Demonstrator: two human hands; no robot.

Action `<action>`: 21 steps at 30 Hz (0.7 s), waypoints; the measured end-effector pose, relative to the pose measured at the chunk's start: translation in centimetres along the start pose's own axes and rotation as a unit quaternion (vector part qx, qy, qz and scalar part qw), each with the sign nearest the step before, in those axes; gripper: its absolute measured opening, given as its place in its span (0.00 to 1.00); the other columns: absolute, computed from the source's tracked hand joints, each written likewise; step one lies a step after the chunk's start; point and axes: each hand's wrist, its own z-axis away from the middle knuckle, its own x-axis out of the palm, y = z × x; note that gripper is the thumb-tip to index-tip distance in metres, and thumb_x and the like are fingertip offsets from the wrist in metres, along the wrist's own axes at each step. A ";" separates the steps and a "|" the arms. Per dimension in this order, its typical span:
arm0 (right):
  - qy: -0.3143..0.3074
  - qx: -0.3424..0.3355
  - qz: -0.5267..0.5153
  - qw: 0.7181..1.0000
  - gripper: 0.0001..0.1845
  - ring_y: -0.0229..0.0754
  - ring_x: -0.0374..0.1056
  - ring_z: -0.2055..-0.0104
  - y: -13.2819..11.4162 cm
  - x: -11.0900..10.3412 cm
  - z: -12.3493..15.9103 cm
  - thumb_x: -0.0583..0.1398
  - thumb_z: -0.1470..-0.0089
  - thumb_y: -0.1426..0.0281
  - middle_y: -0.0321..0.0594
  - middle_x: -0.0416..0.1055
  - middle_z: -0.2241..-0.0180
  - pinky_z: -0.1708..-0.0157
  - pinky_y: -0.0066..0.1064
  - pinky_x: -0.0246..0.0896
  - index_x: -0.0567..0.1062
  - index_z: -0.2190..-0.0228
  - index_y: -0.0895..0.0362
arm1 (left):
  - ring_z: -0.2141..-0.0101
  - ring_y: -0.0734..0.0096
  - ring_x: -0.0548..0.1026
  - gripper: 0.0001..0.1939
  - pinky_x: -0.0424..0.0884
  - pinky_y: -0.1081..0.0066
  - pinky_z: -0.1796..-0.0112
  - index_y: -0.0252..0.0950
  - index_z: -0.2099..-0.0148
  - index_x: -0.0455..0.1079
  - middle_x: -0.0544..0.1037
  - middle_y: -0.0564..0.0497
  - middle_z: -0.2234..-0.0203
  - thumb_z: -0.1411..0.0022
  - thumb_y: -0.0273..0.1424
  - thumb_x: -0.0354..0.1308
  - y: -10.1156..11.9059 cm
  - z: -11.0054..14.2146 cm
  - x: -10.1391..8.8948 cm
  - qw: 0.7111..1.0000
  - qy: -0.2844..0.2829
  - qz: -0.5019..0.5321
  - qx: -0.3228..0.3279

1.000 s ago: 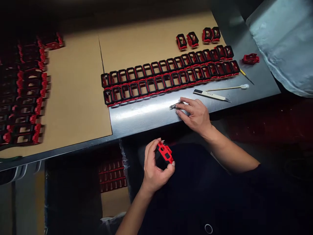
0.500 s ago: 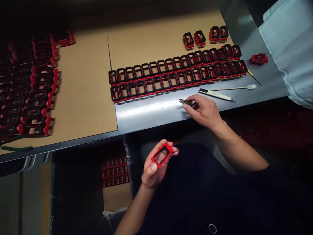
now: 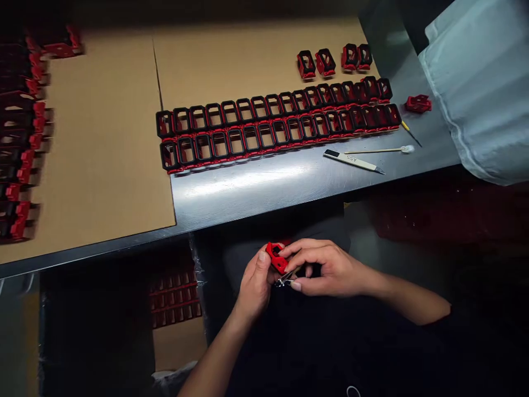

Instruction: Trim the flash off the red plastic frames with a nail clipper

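Note:
Below the table's front edge, my left hand (image 3: 255, 284) is closed on a small red and black frame part (image 3: 276, 257). My right hand (image 3: 326, 268) sits right beside it, fingers closed on small metal nippers (image 3: 286, 278) whose tip reaches the part. Both hands are over my dark lap. On the metal table (image 3: 256, 190) two long rows of the same red and black frame parts (image 3: 273, 127) stand side by side.
Several loose frame parts (image 3: 333, 59) stand behind the rows, one red part (image 3: 418, 103) lies at the right. A craft knife (image 3: 354, 161), a cotton swab (image 3: 378, 149) and a yellow pick (image 3: 410, 132) lie near the front. Cardboard sheets (image 3: 99, 143) cover the left; more parts (image 3: 22, 138) there. A pale bag (image 3: 479, 82) is at the right.
My right hand picked the nippers up off the table and came down to my left hand. The left hand turned the part. The view shifted slightly.

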 end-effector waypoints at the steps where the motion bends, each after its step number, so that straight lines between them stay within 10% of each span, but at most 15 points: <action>1: -0.005 0.036 -0.021 0.999 0.13 0.37 0.74 0.61 0.3 0.0 -0.1 0.68 0.44 0.64 0.45 0.75 0.52 0.68 0.22 0.70 0.82 0.59 0.58 | 0.73 0.67 0.76 0.30 0.76 0.66 0.71 0.34 0.58 0.71 0.78 0.49 0.70 0.36 0.59 0.54 0.2 -0.1 0.1 1.000 0.007 -0.026 0.007; 7: -0.009 0.169 -0.283 0.944 0.21 0.34 0.74 0.68 2.0 0.0 -0.5 0.73 0.51 0.59 0.42 0.77 0.66 0.67 0.23 0.71 0.79 0.63 0.63 | 0.76 0.70 0.73 0.31 0.72 0.71 0.74 0.35 0.60 0.69 0.74 0.52 0.76 0.37 0.61 0.53 0.6 0.1 -0.3 0.985 0.003 -0.164 0.057; 13: 0.017 0.196 -0.429 0.881 0.24 0.37 0.75 0.71 2.6 0.3 -0.7 0.76 0.57 0.59 0.40 0.76 0.71 0.70 0.25 0.75 0.77 0.67 0.64 | 0.41 0.50 0.71 0.45 0.74 0.53 0.46 0.43 0.30 0.54 0.66 0.37 0.37 0.43 0.45 0.70 -0.2 1.1 -1.5 0.888 -0.009 -0.370 0.275; 16: 0.009 0.188 -0.428 0.884 0.23 0.35 0.76 0.71 2.4 0.5 -0.8 0.76 0.56 0.60 0.40 0.77 0.71 0.67 0.24 0.75 0.77 0.66 0.64 | 0.41 0.53 0.71 0.41 0.73 0.52 0.43 0.44 0.29 0.54 0.70 0.40 0.41 0.40 0.33 0.67 0.0 1.3 -1.6 0.829 0.003 -0.456 0.324; 21: -0.001 0.165 -0.352 0.922 0.23 0.37 0.76 0.71 2.3 -0.5 -0.3 0.73 0.51 0.57 0.41 0.77 0.70 0.67 0.26 0.75 0.79 0.62 0.63 | 0.46 0.54 0.75 0.38 0.76 0.55 0.47 0.43 0.30 0.57 0.72 0.40 0.45 0.38 0.41 0.66 0.1 1.4 -1.8 0.828 0.013 -0.449 0.336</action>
